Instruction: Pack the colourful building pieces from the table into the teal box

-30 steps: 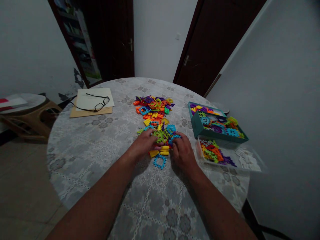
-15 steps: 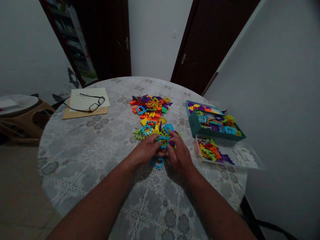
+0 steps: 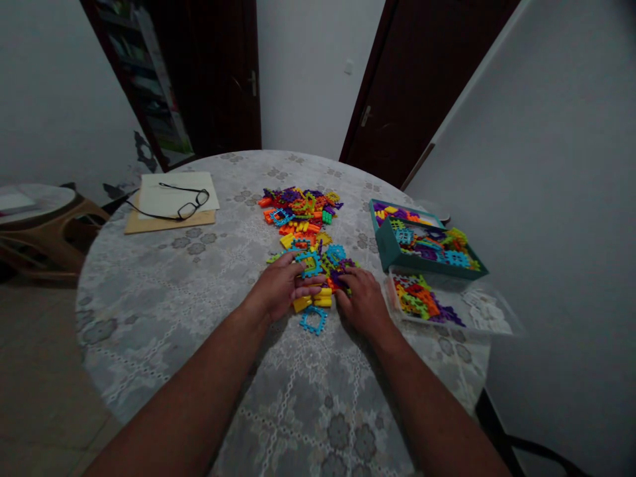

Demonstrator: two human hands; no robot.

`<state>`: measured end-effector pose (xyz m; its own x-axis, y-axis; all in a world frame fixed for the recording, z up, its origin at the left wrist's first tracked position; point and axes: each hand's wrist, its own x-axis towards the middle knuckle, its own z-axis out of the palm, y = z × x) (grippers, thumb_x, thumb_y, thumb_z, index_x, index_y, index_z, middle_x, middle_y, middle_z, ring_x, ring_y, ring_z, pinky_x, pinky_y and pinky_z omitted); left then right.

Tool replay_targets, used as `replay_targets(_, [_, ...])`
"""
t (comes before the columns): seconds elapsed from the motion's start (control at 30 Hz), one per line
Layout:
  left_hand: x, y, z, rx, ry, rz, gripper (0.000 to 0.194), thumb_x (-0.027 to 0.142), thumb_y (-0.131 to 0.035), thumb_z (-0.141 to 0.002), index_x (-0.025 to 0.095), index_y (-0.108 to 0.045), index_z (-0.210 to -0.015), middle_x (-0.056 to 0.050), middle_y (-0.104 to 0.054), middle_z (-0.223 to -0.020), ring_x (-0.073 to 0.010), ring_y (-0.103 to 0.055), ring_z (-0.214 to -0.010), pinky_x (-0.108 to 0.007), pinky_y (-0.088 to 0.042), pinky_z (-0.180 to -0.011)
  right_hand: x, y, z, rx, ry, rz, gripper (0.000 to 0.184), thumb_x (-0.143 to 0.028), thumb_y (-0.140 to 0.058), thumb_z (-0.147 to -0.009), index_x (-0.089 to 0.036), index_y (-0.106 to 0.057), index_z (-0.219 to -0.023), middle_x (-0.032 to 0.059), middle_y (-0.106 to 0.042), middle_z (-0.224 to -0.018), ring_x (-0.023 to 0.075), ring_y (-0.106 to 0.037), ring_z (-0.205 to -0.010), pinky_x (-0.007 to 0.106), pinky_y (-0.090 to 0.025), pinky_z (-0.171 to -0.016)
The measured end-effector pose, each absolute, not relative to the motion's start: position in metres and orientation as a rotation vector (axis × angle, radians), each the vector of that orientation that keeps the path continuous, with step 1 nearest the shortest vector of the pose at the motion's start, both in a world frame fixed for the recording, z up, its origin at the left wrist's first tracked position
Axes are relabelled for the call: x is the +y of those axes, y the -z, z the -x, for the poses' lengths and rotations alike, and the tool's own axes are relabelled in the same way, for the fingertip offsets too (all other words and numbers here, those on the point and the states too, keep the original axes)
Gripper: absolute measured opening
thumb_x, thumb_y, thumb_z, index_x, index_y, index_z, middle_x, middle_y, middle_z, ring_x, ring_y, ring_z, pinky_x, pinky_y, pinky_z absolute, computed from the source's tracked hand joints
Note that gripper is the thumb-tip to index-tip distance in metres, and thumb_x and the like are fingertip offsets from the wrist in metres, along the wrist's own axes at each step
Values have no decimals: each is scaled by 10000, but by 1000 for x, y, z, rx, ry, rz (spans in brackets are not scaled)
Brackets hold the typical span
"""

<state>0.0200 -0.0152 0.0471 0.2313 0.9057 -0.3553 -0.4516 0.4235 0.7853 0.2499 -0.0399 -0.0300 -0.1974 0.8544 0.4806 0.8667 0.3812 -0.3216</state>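
Observation:
My left hand [image 3: 279, 286] holds a blue square-framed, toothed building piece [image 3: 309, 264] near the thumb and index finger, its other fingers stretched out over the pile. My right hand [image 3: 365, 303] rests at the pile's right side, thumb and fingers apart, touching purple and orange toothed pieces [image 3: 340, 278]. Some of its fingertips are hidden among them. Yellow pieces [image 3: 322, 298] lie between the hands, and another blue square frame [image 3: 313, 320] lies flat in front of them. Behind stretches a heap of mixed colourful pieces [image 3: 303, 207].
At the right stand a green box [image 3: 422, 260] of pieces, its shallow companion tray [image 3: 373, 211], and a clear plastic tray [image 3: 392, 315] with coloured and white pieces. Black-framed glasses [image 3: 187, 211] lie on papers [image 3: 149, 225] at the left. A patterned cloth [image 3: 209, 298] covers the round table.
My hands have moved apart. The left has shifted left and up with the blue piece; the right has let go of it and lies lower among the purple pieces. Yellow pieces are uncovered.

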Motion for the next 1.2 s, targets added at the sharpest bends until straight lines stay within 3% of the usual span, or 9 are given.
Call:
replay_targets(0.27, [-13, -39, -24, 985, -985, -672, 455, 99, -618, -971, 228, -575, -1405, -112, -769, -1091, -231, -827, -810, -338, -686, -685, -42, 5, -255, -1715, -102, 1416, 303, -301, -528, -1077, -210, -775, -1228, 128, -747, -1147, 286, -699, -1094, 463, -586, -1022])
replay_targets(0.47, [-21, -37, -24, 973, -855, -878, 391, 190, -710, -956, 231, -622, -1334, -134, -776, -1138, -243, -816, -821, -318, -658, -640, -56, 6, -247, -1620, -590, 1240, 388, -359, -584, -1064, -277, -676, -1432, 90, -761, -1288, 257, -735, -1125, 417, -627, -973])
replay_targets(0.67, [-29, -39, -19, 892, -697, -1050, 245, 309, -791, -930, 224, -720, -1149, -133, -782, -1096, -239, -777, -843, -258, -594, -566, -56, 9, -240, -1581, -788, 1203, 210, -393, -659, -1027, -274, -728, -1185, 41, -783, -1042, 225, -754, -927, 368, -645, -847])
replay_targets(0.87, [-32, -35, -22, 812, -703, -1137, 271, 337, -824, -901, 215, -683, -1099, -58, -733, -847, -182, -704, -709, -230, -546, -562, -54, 13, -232, -1600, -660, 1181, 183, -394, -689, -997, -271, -774, -1101, 74, -740, -1133, 246, -736, -1032, 389, -644, -883])
replay_targets(1.0, [-30, -35, -25, 884, -740, -1135, 249, 284, -775, -904, 232, -655, -1116, -29, -706, -744, -167, -642, -603, -221, -482, -509, -50, 12, -235, -1553, -613, 1256, 222, -371, -615, -1046, -261, -738, -1195, 67, -745, -1123, 231, -737, -1001, 380, -638, -890])
replay_targets(1.2, [-21, -41, -23, 902, -901, -797, 281, 224, -670, -856, 250, -604, -1128, -25, -691, -827, -154, -637, -569, -195, -411, -423, -25, 24, -258, -1774, 43, 1513, 305, -245, -578, -1024, -183, -749, -1269, 187, -694, -1335, 332, -617, -1297, 551, -500, -1161])
